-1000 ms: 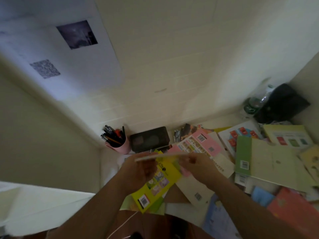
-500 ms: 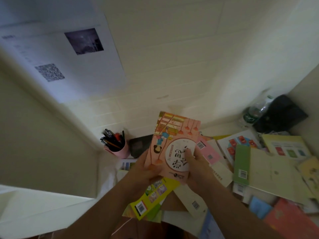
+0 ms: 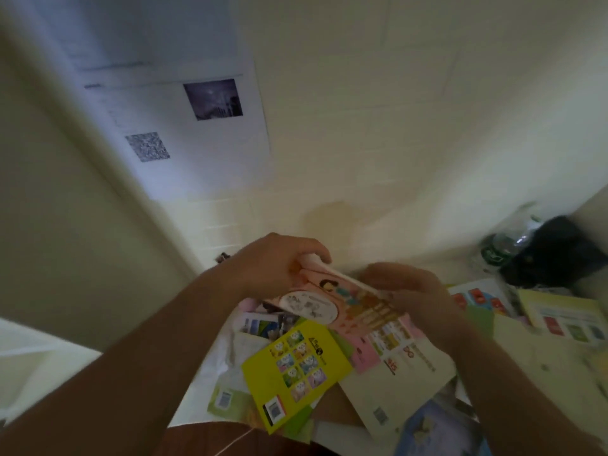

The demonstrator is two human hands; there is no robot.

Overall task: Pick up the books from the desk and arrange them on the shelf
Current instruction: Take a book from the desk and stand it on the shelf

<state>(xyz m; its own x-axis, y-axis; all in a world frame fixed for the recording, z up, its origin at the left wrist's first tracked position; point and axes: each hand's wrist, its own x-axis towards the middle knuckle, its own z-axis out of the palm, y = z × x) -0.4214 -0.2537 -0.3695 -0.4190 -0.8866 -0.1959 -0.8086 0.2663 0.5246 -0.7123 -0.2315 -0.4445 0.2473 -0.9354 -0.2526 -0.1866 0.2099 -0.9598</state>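
Paper (image 3: 184, 133) hangs on the wall at your far left, a white sheet printed with 1 dark photo and 1 square code below it. Under it, at the left edge, a pale shelf (image 3: 29, 350) shows only as a blurred corner.

Your left hand (image 3: 273, 268) is raised above the desk with its fingers curled over the upper left end of a pink book (image 3: 342, 301), gripping it. The book is tilted, its cover facing you, with a white oval panel at its left and cartoon figures along its upper edge. It is lifted clear of the pile and touches nothing but your 2 hands.

Below the pink book a yellow book (image 3: 296, 366) lies flat on the desk (image 3: 339, 413), back cover up, with a grid of small pictures and a barcode at its lower corner. Beside it on the right lies a cream book (image 3: 404, 386), partly covered by other pink and white covers.

Your right hand (image 3: 411, 291) holds the right end of the pink book, fingers wrapped round its far edge; motion blur hides the fingertips.

Further right, more books overlap across the desk, among them a pale yellow book (image 3: 566, 314) with coloured squares. Behind them in the far corner stands a clear bottle (image 3: 506, 245) just beside a black bag (image 3: 556, 251).
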